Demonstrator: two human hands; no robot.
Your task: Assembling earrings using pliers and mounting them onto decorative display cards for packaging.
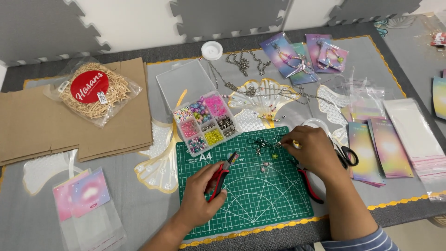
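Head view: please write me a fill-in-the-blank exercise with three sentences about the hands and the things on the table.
1. The left hand holds red-handled ____ above the mat.
2. The cutting mat is ____ in colour.
3. The bead box lies with its lid ____, beyond the mat, while the right hand pinches a small beaded piece.

Missing words: pliers; green; open

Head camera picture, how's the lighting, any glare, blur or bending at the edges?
Head view: even, soft light, with faint shadows under the left hand and right hand; mild sheen on the clear plastic bead box lid; the green cutting mat is sharp; table edges bow slightly, a wide-angle effect.
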